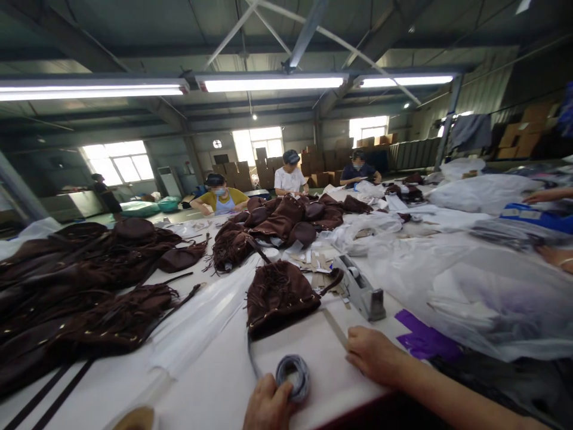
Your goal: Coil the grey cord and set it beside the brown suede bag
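The person's left hand [267, 406] sits at the bottom edge of the view, fingers curled around a small coil of grey strap [293, 376] that rests on the white table [215, 382]. A loose length of the same strap runs from the coil up toward a brown fringed bag [280, 295], which lies on the table just beyond both hands. The right hand [373, 353] lies flat on the table to the right of the coil, fingers loosely bent and holding nothing; whether its fingertips press a thin strip there is hard to tell at this angle.

A grey tape dispenser [362, 291] stands just right of the bag, and a purple sheet [423, 339] lies beside the right hand under clear plastic bags [487, 298]. A large heap of brown fringed bags [85, 286] covers the left side of the table, and another pile [286, 221] sits farther along it. Three other people [221, 197] sit at the far end of the table, and another person's hand [548, 195] reaches in from the right edge. Cardboard boxes [322, 161] are stacked at the back wall.
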Available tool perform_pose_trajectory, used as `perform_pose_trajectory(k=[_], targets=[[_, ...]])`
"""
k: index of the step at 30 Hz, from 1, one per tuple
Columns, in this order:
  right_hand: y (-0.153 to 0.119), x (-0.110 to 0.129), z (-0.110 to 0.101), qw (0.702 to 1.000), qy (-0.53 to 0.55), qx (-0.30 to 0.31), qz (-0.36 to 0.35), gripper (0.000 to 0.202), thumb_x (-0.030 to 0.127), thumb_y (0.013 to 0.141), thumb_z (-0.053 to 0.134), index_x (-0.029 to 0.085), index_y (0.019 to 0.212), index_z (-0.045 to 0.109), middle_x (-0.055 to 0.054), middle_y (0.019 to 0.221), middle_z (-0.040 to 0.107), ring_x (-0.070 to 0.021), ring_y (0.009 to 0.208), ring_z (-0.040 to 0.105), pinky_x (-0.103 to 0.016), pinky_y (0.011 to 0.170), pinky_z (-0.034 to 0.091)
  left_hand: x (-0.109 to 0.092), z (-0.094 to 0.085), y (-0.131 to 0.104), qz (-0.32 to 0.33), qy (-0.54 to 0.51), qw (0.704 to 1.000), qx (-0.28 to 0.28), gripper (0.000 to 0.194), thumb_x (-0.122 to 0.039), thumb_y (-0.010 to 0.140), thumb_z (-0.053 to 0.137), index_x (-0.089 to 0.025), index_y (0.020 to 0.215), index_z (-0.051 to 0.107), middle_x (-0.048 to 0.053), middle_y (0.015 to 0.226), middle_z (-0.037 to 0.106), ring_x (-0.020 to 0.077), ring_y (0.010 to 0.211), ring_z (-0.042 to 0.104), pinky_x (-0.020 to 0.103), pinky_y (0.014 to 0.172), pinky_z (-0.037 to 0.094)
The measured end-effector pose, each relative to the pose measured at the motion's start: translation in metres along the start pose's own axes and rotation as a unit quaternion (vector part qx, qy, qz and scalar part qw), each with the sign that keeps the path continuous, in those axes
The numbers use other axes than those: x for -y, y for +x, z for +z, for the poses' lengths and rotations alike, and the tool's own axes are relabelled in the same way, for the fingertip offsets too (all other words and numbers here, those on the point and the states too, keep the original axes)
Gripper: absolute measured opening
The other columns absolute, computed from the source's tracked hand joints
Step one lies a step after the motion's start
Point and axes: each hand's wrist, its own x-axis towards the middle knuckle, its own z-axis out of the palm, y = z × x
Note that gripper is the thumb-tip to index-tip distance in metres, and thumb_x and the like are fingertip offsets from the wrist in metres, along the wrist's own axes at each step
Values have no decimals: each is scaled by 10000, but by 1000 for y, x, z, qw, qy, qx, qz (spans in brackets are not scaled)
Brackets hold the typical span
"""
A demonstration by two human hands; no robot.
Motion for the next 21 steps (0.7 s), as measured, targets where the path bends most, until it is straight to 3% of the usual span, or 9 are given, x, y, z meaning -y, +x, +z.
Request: perform_pose_trajectory(k=[3, 5, 7, 11, 15, 18, 21], targets=[[13, 0, -3, 995, 22, -33, 94, 266, 408, 911, 561, 177, 871, 687, -106, 991, 670, -250, 946, 629, -334, 831, 449, -7, -6, 1, -23, -28, 999, 11, 299, -80, 813, 575, -262, 1018, 695, 50, 851, 579, 196, 810, 592, 272, 716, 492], [30, 4, 0, 984, 20, -58, 167, 247, 380, 870, 624, 151, 942, 681, -149, 1092, 654, -278, 1001, 620, -353, 851, 445, -12, -10, 1, -37, -35, 999, 17, 275, -95, 833, 580, -266, 1016, 695, 48, 853, 575, 199, 821, 587, 278, 723, 486], [44, 11, 6, 978, 29, -64, 198, 193, 296, 839, 650, 129, 932, 679, -175, 1113, 647, -289, 997, 624, -359, 836, 446, -15, -13, 2, -46, -40, 998, 21, 265, -110, 856, 573, -266, 1031, 697, 51, 869, 579, 199, 830, 586, 286, 739, 484], [49, 23, 13, 976, 79, -66, 190, 101, 141, 827, 567, 139, 806, 666, -129, 957, 685, -244, 882, 642, -325, 758, 436, -23, -22, 4, -64, -54, 996, 34, 286, -117, 874, 532, -255, 1055, 705, 59, 885, 584, 199, 837, 582, 303, 766, 485], [23, 32, 12, 976, 143, -70, 148, 76, 144, 822, 565, 173, 767, 607, -49, 844, 692, -184, 810, 633, -269, 715, 429, -32, -39, 12, -104, -132, 985, 44, 243, -123, 852, 521, -214, 948, 725, 76, 911, 567, 218, 867, 567, 340, 795, 489], [-4, 46, 13, 952, 280, -70, 104, 187, 310, 928, 479, 202, 789, 543, 13, 688, 648, -136, 579, 564, -247, 574, 406, -36, -53, 23, -145, -260, 955, 20, 183, -183, 870, 543, -181, 879, 726, 91, 979, 559, 221, 926, 552, 347, 851, 478], [-24, 68, 12, 901, 420, -84, 64, 281, 440, 927, 489, 214, 763, 509, 46, 553, 552, -132, 497, 485, -245, 505, 360, -37, -65, 35, -239, -423, 874, 0, 228, -360, 900, 600, -167, 876, 718, 60, 943, 555, 154, 788, 505, 268, 711, 461]])
